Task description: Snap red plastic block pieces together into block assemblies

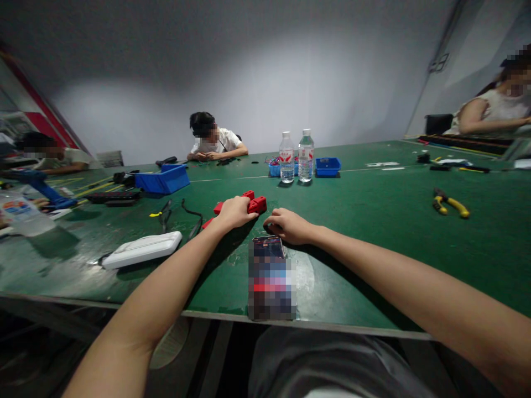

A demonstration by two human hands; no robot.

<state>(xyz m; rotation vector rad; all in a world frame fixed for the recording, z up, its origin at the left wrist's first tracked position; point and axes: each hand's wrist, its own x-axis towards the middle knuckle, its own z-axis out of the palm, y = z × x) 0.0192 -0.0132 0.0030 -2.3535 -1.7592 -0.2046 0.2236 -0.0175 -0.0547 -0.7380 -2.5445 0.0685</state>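
Observation:
Several red plastic blocks (pixel 258 205) lie together on the green table, and my left hand (pixel 235 212) is closed over them, its thumb on the near side and most of its fingers hidden behind. Just to the right, my right hand (pixel 289 225) rests on the tabletop with curled fingers; whatever is in them, if anything, cannot be made out. A phone (pixel 271 276), its screen lit and blurred, lies flat below the right hand at the table's near edge.
A white device (pixel 143 250) and dark straps (pixel 193 213) lie to the left. Farther back stand a blue bin (pixel 163 178), two water bottles (pixel 306 156) and a small blue tray (pixel 327 167). Yellow-handled pliers (pixel 450 203) lie right. Other people sit around the table.

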